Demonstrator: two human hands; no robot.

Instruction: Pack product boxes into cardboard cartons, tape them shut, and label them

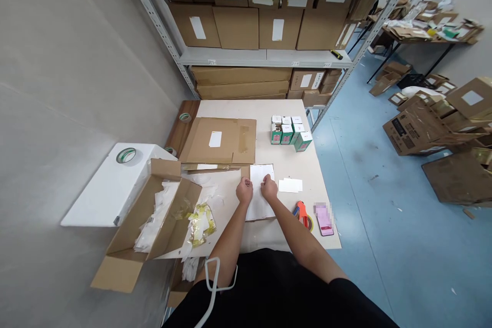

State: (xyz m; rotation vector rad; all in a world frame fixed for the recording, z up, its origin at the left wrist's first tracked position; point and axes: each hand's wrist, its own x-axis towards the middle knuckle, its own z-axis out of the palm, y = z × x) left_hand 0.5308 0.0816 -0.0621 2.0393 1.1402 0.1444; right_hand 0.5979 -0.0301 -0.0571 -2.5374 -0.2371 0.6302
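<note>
**As Forearms Converge, Two Curled Hands Meet at a White Sheet**

Seen from the head camera, both forearms reach over the table (284,160) from its near edge and angle inward, wrists well apart from the tabletop's right edge. The left hand (244,190) is at the left side of the white sheet (260,207); the right hand (269,187) is over its far right part. Fingers on both are curled, though whether either grips the sheet cannot be told. Nearer the table's near edge than its far one, the sheet lies with its long axis running from near to far, short ends facing those edges. White cards (290,185) lie just right of it; a flattened carton (219,139) lies beyond, toward the far left corner.
</note>
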